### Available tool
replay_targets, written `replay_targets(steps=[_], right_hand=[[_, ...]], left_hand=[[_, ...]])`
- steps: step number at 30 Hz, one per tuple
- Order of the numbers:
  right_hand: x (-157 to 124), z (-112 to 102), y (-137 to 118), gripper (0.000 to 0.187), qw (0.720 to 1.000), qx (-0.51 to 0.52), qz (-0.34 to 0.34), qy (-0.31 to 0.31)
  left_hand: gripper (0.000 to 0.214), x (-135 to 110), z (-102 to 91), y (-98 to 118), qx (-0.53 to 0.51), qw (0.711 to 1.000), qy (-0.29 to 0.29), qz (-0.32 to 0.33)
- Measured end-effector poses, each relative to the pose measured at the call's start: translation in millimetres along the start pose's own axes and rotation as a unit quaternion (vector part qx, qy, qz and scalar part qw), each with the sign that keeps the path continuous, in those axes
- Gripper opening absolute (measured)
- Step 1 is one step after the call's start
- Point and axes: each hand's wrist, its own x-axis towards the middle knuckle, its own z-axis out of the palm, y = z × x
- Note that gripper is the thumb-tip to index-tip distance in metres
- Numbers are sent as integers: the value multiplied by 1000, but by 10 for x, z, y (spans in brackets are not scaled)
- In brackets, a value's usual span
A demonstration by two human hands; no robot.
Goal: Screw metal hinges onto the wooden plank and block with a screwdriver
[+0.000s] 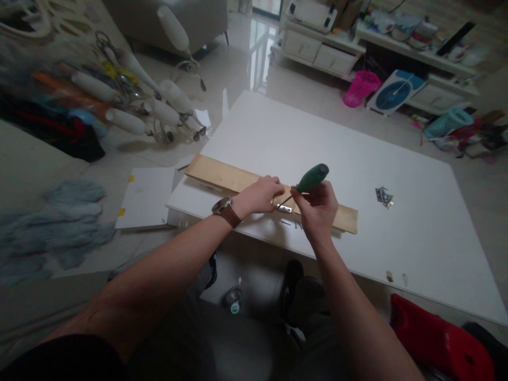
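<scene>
A long wooden board (226, 177) lies along the near edge of the white table. A small metal bracket (284, 208) sits at the board's front edge. My right hand (320, 209) grips a screwdriver (311, 179) with a green handle, tilted, its shaft slanting down to the bracket. Just left of the bracket, my left hand (260, 194) is closed with curled fingers against the board, steadying it. Its fingertips are partly hidden. A few screws (286, 223) lie on the table in front of the board, partly behind my right hand.
The white table (397, 238) carries a small pile of metal brackets (384, 197) on the right. A red plastic stool (440, 338) stands at lower right. Left are a white box (145, 198) and a lamp with several white shades (127, 121). A pink basket (361, 89) stands behind.
</scene>
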Motion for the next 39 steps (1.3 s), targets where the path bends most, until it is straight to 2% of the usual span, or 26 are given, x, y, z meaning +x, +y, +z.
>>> replay_targets(steps=[8,11,19,24,28,31,34,39], right_hand=[[-28,0,-18,29,999,-6,-17,-27],[-27,2,17,30,999,11,-29,-19],[-4,12,62,39,1000,-3,-24,5],[-24,15,42,42,999,-6,-36,12],[-34,20,50,42,999,1,-34,-2],[-38,24,51,44,999,2,-37,-7],[-44,22,44,43,999,-3,-43,-15],[-61,3,37,43,998,-18,-43,-36]], left_hand=[[24,12,9,-2,8,1000,-3,5],[23,6,8,0,6,1000,-1,7],[37,-4,2,22,-1,1000,8,4],[25,11,-2,10,12,1000,0,22],[23,23,-43,29,-63,997,12,49],[23,33,-68,60,-155,987,21,27],[23,49,-70,76,-214,977,5,12],[19,77,-55,59,-257,965,-34,53]])
